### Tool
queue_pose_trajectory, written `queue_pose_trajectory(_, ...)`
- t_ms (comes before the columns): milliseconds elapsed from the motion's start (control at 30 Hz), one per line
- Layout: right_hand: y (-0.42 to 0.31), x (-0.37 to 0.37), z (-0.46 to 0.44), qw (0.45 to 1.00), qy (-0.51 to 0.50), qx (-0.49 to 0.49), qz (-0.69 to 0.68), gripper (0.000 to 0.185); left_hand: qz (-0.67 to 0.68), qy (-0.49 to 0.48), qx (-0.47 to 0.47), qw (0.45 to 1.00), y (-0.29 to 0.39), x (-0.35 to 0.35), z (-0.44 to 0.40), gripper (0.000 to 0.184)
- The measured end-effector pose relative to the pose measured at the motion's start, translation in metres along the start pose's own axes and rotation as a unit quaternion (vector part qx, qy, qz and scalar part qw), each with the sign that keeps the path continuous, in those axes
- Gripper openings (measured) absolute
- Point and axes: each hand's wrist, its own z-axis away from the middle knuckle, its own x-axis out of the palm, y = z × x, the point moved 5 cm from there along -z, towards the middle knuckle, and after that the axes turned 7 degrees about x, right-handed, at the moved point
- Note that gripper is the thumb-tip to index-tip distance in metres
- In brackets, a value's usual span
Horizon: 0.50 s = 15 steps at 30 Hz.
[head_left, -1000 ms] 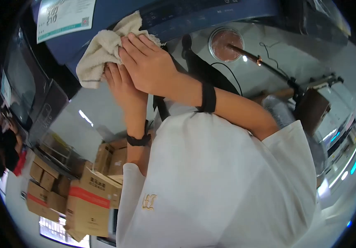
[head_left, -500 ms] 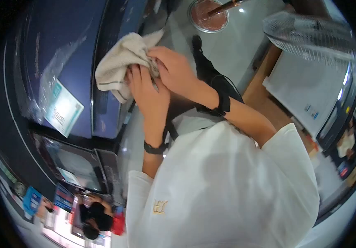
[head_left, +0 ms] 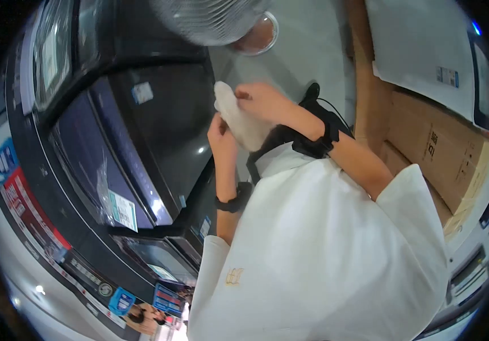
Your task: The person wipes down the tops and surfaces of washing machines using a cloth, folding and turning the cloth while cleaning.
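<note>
A beige cloth (head_left: 242,122) hangs folded and partly blurred between my two hands. My left hand (head_left: 222,139) pinches its left edge, fingers closed. My right hand (head_left: 262,103) is closed on its upper part, a little higher and to the right. Both wrists carry black bands. To the left of the cloth stands a dark appliance with a glossy side (head_left: 167,122) and a small label. Beside that is a purple-blue appliance front (head_left: 94,150) with plastic film and a paper tag (head_left: 123,210).
A fan's wire cage (head_left: 213,17) is at the top, near a round reddish-brown base (head_left: 260,37) on the floor. To the right are a cardboard box (head_left: 435,150) and a white appliance (head_left: 420,45). Another person (head_left: 144,317) is at the lower left.
My view has turned, so the fan now sits top centre. The cloth, bunched in both hands in front of the purple-blue appliance before, now hangs longer between hands that have moved apart.
</note>
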Motion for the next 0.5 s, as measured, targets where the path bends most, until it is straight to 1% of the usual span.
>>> queue_pose_trajectory(67, 0.022, -0.042, 0.023, 0.999, -0.014, 0.004, 0.034, 0.035, -0.002, -0.021, -0.014, 1.0, -0.002, 0.054, -0.001, 0.027)
queue_pose_trajectory(167, 0.039, -0.107, 0.054, 0.997, 0.003, 0.011, 0.079, 0.039, -0.038, -0.064, -0.012, 0.997, 0.004, 0.121, -0.013, 0.023)
queue_pose_trajectory(200, 0.044, -0.13, 0.062, 0.999, 0.027, 0.013, 0.039, 0.038, -0.053, -0.082, -0.009, 0.995, 0.012, 0.146, -0.02, 0.022)
queue_pose_trajectory(267, 0.052, -0.17, 0.079, 0.996, 0.071, 0.016, -0.041, 0.035, -0.018, -0.07, -0.082, 0.994, 0.018, 0.191, -0.034, 0.024)
queue_pose_trajectory(300, 0.051, -0.19, 0.087, 0.994, 0.09, 0.003, -0.06, 0.033, -0.003, -0.06, -0.12, 0.991, 0.023, 0.212, -0.039, 0.025)
queue_pose_trajectory(367, 0.046, -0.229, 0.097, 0.987, 0.123, -0.026, -0.097, 0.03, -0.036, -0.167, -0.032, 0.985, 0.042, 0.256, -0.051, 0.03)
queue_pose_trajectory(400, 0.045, -0.244, 0.098, 0.987, 0.114, -0.041, -0.106, 0.028, -0.049, -0.219, 0.014, 0.974, 0.049, 0.276, -0.058, 0.033)
queue_pose_trajectory(433, 0.048, -0.271, 0.097, 0.986, 0.108, -0.053, -0.117, 0.027, 0.116, -0.251, -0.023, 0.961, 0.052, 0.309, -0.067, 0.036)
queue_pose_trajectory(467, 0.047, -0.282, 0.095, 0.985, 0.098, -0.066, -0.125, 0.025, 0.218, -0.271, -0.074, 0.935, 0.055, 0.323, -0.074, 0.036)
queue_pose_trajectory(500, 0.049, -0.297, 0.093, 0.986, 0.107, -0.058, -0.114, 0.025, 0.302, -0.288, -0.137, 0.898, 0.053, 0.341, -0.079, 0.036)
